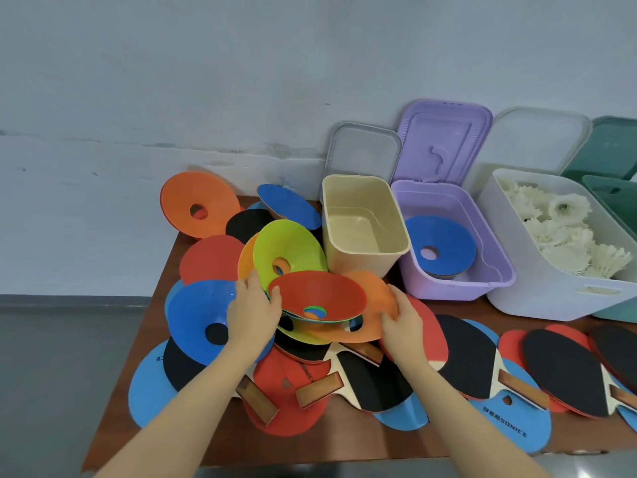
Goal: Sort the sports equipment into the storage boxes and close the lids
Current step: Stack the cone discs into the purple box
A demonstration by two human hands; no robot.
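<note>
The brown table (344, 439) in front of me carries everything: a row of open storage boxes along the wall to my right, and a heap of flat disc cones and table tennis paddles spread over the left and near side. The white box (537, 291) is heaped with shuttlecocks (558, 236); left of it the purple box (448, 288), its lid propped up behind, already holds a blue disc cone (444, 239) on a small stack, and the cream box (358, 260) beside that looks bare inside. Paddles (458, 360) lie overlapping along the near edge, handles pointing toward me. Between my hands is what I am working on: a stack of cones with a red disc cone (327, 298) on top, tilted so its hollow faces me, green and orange rims showing beneath it. The purple box lies up and to the right of this stack, past the cream box's near corner, so I judge the stack must travel right and away, and my right hand is the nearer one to lead it there. My left hand (255, 312) grips the stack's left rim, thumb over the red edge and fingers curled behind. My right hand (400, 315) holds the orange cone (379, 301) at the right, fingers spread under it and thumb on top, a moderate, not wide, grasp.
</note>
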